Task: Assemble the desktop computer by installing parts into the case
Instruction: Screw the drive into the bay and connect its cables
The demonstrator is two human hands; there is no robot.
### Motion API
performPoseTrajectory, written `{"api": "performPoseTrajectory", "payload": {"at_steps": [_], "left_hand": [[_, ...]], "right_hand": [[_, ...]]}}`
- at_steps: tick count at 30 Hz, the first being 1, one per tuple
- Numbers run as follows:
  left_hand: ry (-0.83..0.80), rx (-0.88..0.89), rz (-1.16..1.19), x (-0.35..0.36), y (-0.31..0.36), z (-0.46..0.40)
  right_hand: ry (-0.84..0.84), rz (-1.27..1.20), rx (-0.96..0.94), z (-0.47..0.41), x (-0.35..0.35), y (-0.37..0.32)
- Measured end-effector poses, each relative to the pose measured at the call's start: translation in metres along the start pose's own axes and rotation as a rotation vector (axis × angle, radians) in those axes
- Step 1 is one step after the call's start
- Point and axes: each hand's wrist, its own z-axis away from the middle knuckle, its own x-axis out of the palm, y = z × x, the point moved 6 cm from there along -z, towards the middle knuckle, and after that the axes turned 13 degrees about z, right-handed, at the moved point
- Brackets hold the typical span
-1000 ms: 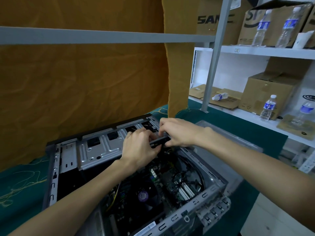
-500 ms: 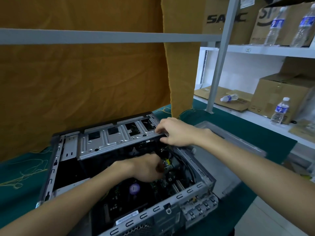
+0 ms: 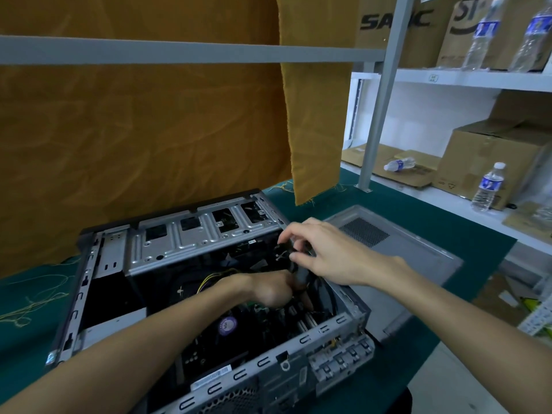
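Green cloth covers the bench [image 3: 448,234] where the open grey steel desktop case [image 3: 340,321] lies on its side. My right hand [image 3: 334,252] pinches a black cable bundle [image 3: 298,270] at the case's right edge; my left hand [image 3: 268,289], fingers curled inside, may grip the same bundle, though I cannot tell. I would route it clear of the purple-labelled cooler fan [image 3: 227,325], seating connectors squarely, unforced.

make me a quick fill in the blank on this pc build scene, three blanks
1. The open computer case lies on a ____ cloth.
2. The sheet hanging behind the case is ____ in colour.
3. The removed side panel lies to the ____ of the case.

Missing words: green; orange; right
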Motion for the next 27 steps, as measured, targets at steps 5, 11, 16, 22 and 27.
{"api": "performPoseTrajectory", "payload": {"at_steps": [5, 11, 16, 22, 27], "left_hand": [[0.089, 0.101, -0.035, -0.011, -0.001, 0.006], [0.486, 0.348, -0.279, -0.050, -0.010, 0.049], [0.731, 0.336, -0.369, -0.061, -0.029, 0.083], [0.326, 0.202, -0.178, -0.034, -0.022, 0.048], [0.255, 0.167, -0.258, -0.029, -0.020, 0.032]], "right_hand": [[0.131, -0.185, 0.067, -0.005, -0.013, 0.003], [0.155, -0.227, 0.135, -0.008, -0.015, 0.006], [0.163, -0.289, 0.224, -0.019, -0.017, 0.006], [0.167, -0.549, 0.390, -0.033, -0.027, 0.007], [0.107, -0.582, 0.473, -0.040, -0.037, 0.017]]}}
